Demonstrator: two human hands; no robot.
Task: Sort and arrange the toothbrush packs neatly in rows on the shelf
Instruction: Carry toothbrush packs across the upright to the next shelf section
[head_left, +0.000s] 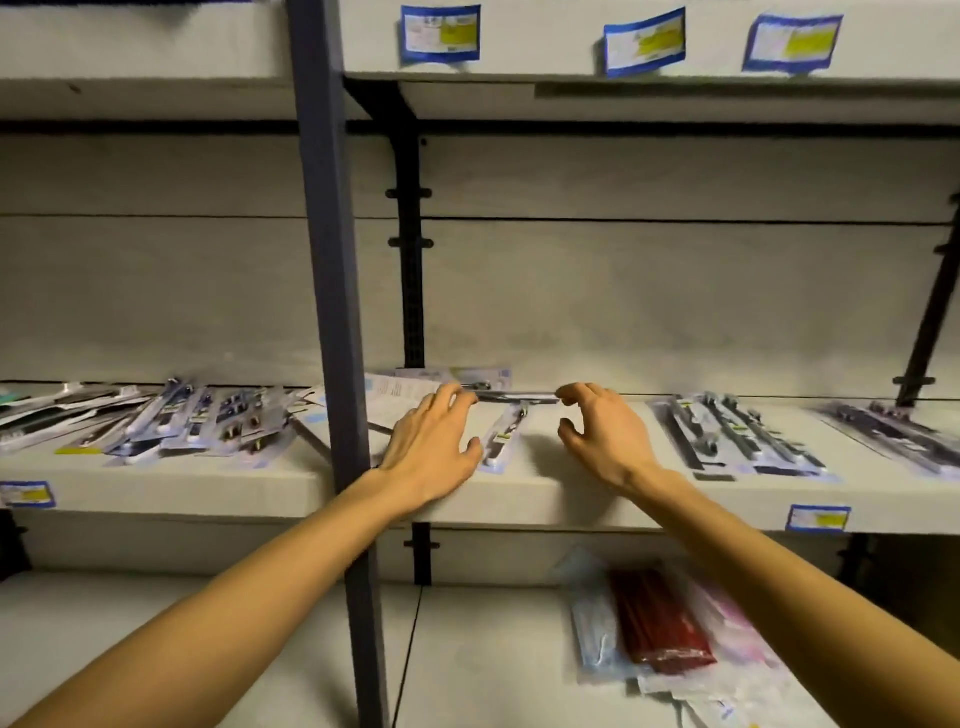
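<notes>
While both hands hovered apart over the shelf, we held nothing: our left hand and right hand, fingers loosely curled, flanked one toothbrush pack lying flat between them.

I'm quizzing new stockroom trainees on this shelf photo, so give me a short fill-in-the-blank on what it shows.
1. Both hands, the left hand and the right hand, reach over the ____ shelf.
2. A single toothbrush pack lies between the two ____.
3. The messy heap of packs lies to the ____ of the grey upright post.
4. The red packet lies on the shelf ____ the hands.

Missing words: middle; hands; left; below
</notes>
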